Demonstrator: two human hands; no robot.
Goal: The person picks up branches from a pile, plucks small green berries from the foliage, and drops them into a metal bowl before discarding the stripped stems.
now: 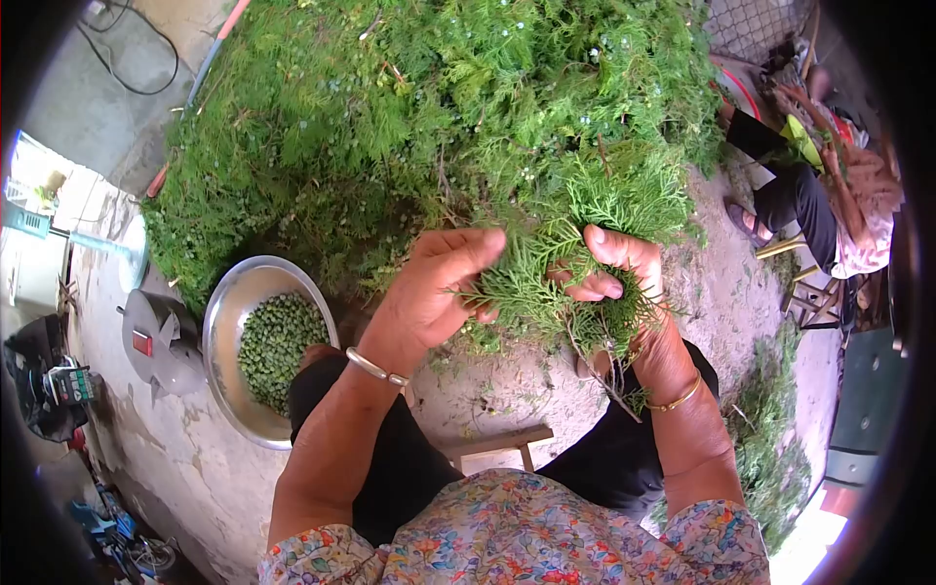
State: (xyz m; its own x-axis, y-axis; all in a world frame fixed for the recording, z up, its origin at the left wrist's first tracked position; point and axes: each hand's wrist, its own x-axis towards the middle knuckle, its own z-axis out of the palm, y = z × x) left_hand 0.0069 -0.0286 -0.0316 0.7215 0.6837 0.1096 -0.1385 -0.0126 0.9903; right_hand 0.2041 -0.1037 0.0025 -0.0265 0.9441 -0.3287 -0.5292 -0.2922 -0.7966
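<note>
A green leafy sprig (546,283) with a thin brown stem is between my two hands, in front of a large heap of cut branches (390,117). My right hand (619,278) is closed around the sprig, its stem pointing down toward my lap. At the sprig's left side, my left hand (444,283) has thumb and fingers bent around the leaf tips; the fingertips are partly hidden by foliage. A metal basin (222,366) holding many small green berries (283,351) stands to the left, beside my left forearm.
Another person (848,195) sits at the right near a small wooden stool (814,297). More cut greenery (765,439) lies on the ground at the lower right. At the left are a grey object (161,341), a white fan (132,252) and a black bag (39,375).
</note>
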